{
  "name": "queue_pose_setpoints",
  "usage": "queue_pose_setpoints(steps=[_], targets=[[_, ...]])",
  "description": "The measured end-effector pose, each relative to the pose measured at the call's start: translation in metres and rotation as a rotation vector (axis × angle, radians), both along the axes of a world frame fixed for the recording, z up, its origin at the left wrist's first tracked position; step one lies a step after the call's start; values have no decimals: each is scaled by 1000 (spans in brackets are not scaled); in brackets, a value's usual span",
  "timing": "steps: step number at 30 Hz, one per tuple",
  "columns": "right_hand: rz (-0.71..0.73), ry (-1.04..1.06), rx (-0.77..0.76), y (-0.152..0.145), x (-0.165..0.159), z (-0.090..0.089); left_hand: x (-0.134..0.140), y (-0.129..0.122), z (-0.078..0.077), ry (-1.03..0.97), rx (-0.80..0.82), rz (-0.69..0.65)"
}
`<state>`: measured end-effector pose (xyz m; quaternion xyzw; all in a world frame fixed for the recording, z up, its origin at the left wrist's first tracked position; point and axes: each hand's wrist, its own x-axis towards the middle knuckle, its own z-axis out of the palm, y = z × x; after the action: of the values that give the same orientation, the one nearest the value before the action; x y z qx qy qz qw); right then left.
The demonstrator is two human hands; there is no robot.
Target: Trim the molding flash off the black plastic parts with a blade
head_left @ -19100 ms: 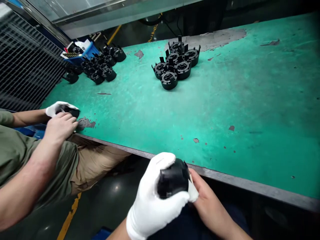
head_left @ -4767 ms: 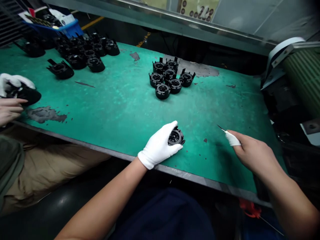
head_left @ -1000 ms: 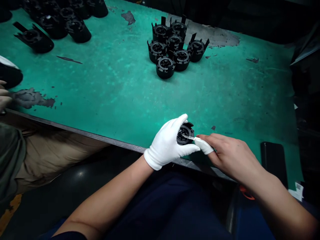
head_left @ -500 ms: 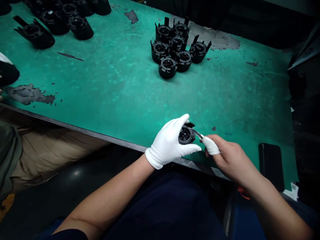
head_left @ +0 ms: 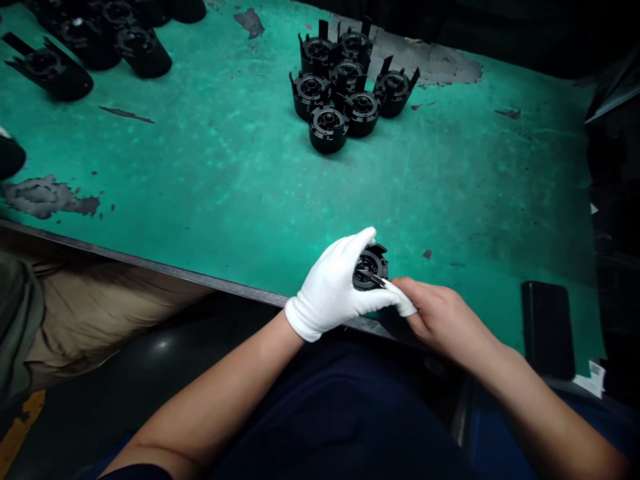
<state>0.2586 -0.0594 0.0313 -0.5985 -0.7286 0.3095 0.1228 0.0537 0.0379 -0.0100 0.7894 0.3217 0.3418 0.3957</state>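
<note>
Head view, one moment. I see the left hand (head_left: 333,293), in a white glove, with its grip wrapped around a black round part (head_left: 370,267), fingers over the far side and thumb under the near side. The part sits at the near edge of the green worktop (head_left: 225,173), right of that edge's middle, and whether it rests on the surface or is held just above it I cannot tell. The part is a short cylinder; its axis is tilted so that the open face points up and toward me and to the right. In that face I can make out concentric rings and a hub with small spokes; a short tab stands up at the rim on the far right side. The surface is matt black, with finer detail too small to read. The right hand (head_left: 440,320) is bare except for a white wrap on the forefinger, and its grip is pinched closed on a thin blade (head_left: 375,279). The blade's long axis runs from the fingertip up and left, and its tip lies on the part's face. Well apart, toward the far edge, stands a cluster of like black parts (head_left: 345,87), open faces up, touching one another. More black parts (head_left: 90,47) lie at the far left corner. A dark flat slab (head_left: 547,330) lies at the near right corner. A second person's leg (head_left: 100,320) shows below the near edge at left.
</note>
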Motion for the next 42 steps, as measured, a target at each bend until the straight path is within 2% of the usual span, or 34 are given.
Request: queue_pose_setpoints(steps=[3, 6, 15, 19, 23, 26, 30, 32, 37, 42], targets=[[-3, -8, 23, 4, 6, 9, 0, 0, 0, -7, -7, -11], [28, -120, 42, 8, 11, 17, -1, 1, -1, -21, -4, -25], [208, -276, -78, 25, 20, 34, -1, 2, -2, -19, 26, -28], [156, -186, 26, 23, 24, 40, -2, 2, -1, -14, 57, -6], [-7, -82, 169, 13, 28, 38, -5, -7, 1, 10, 128, 32], [-51, -52, 167, 4, 30, 33, -4, -17, 1, -3, 127, 73], [-96, -44, 197, -6, 36, 24, 0, -28, -1, 3, 53, 222], [-90, -53, 192, -7, 40, 21, 2, -30, -1, 24, 10, 262], [2, -169, 162, 4, 42, 14, 3, -30, 0, 88, -3, 235], [117, -367, 194, 22, 37, 18, 3, -29, 2, 96, -3, 239]])
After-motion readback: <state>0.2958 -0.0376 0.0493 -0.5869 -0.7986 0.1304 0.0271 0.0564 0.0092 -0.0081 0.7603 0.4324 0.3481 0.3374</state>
